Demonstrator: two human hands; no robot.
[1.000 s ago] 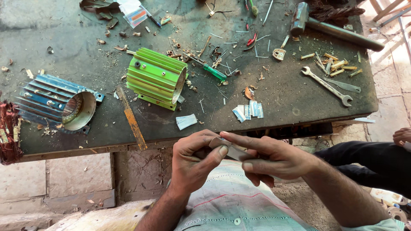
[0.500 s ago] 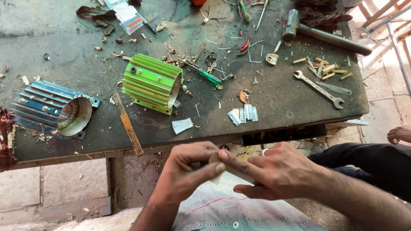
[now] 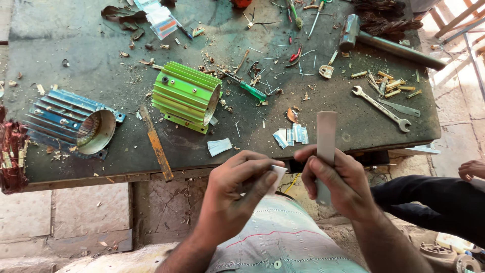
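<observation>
Over on the left of the tabletop (image 3: 76, 55) the blue motor housing (image 3: 70, 123) and the green one (image 3: 187, 96) both sit bare, so I'd guess nothing's gone in yet. Your left hand (image 3: 237, 194) has its grip pinching a small white paper slip (image 3: 278, 177). Your right hand (image 3: 338, 184) is wrapped around the flat grey strip (image 3: 326, 139), upright just off the tabletop edge, with more cut slips (image 3: 292, 135) waiting.

Hands parted, right hand (image 3: 339, 184) now raising grey strip (image 3: 326, 136) upright, left hand (image 3: 237, 194) pinching white slip (image 3: 278, 177)
</observation>
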